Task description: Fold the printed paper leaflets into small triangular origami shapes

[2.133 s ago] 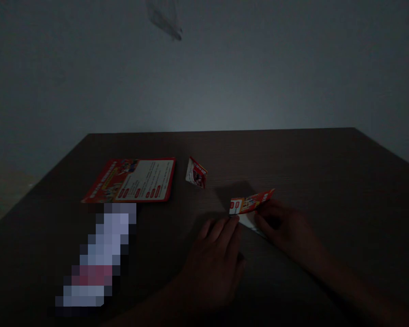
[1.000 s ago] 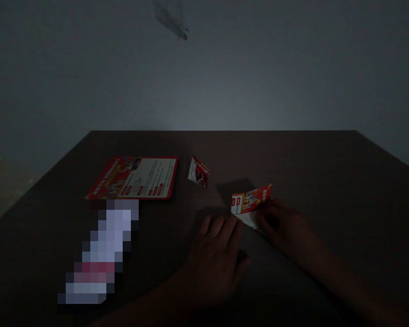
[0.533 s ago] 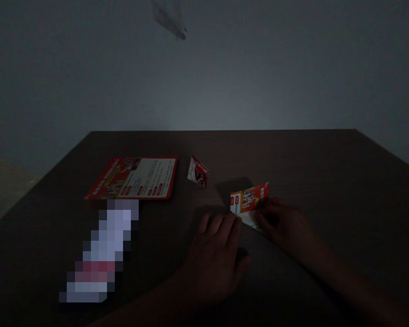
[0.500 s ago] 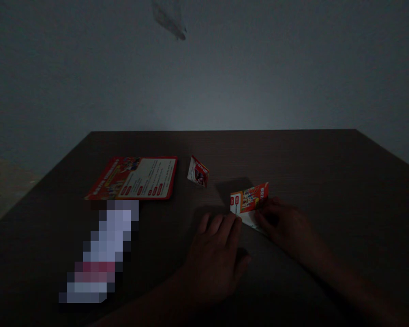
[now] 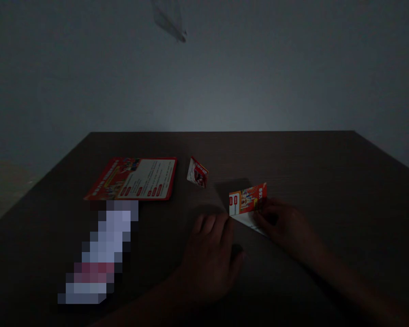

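Note:
A folded paper [image 5: 248, 200], red and white with printed pictures, stands partly raised on the table right of centre. My right hand [image 5: 286, 225] pinches its right side between thumb and fingers. My left hand [image 5: 209, 254] rests palm down at the paper's left corner, fingers bent and side by side, thumb apart, with nothing seen in it. Beyond my left hand lies a small folded red and white paper [image 5: 197, 173]. To the left is a flat stack of red and white printed sheets [image 5: 139, 179].
A long pale object, blurred into blocks [image 5: 105, 250], lies at the left, just in front of the printed sheets. The dark wooden table [image 5: 276, 150] ends at a grey wall [image 5: 259, 68]. Something thin and translucent [image 5: 170, 20] hangs on the wall.
My left hand has slid slightly left, off the edge of the folded paper. My right hand keeps its pinch, and the paper has barely moved.

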Demonstrator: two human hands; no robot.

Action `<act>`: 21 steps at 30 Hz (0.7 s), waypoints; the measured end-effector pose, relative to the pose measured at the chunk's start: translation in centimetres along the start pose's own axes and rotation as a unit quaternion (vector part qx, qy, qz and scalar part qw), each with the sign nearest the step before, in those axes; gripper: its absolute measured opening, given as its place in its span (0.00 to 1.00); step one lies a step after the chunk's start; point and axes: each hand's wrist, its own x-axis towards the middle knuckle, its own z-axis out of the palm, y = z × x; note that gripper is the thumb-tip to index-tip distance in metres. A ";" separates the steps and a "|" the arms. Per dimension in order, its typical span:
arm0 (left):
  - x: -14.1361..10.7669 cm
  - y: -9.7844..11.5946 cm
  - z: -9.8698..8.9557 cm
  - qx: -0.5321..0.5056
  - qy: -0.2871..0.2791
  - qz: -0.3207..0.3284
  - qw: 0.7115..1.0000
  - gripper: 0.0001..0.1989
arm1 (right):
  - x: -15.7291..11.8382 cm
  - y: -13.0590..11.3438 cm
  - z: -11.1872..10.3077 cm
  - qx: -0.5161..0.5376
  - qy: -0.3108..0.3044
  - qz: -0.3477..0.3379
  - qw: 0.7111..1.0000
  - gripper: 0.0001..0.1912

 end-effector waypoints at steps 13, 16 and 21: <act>0.3 0.0 -0.4 -0.008 0.002 -0.019 1.000 0.21 | 0.0 0.1 -0.1 0.017 0.002 0.001 1.000 0.15; 0.4 -0.1 -0.3 -0.008 0.002 -0.024 1.000 0.21 | 0.0 0.2 0.0 0.011 0.001 0.006 1.000 0.14; 0.4 0.0 -0.3 -0.002 0.007 -0.021 1.000 0.20 | 0.0 0.2 -0.2 0.004 -0.012 0.008 1.000 0.14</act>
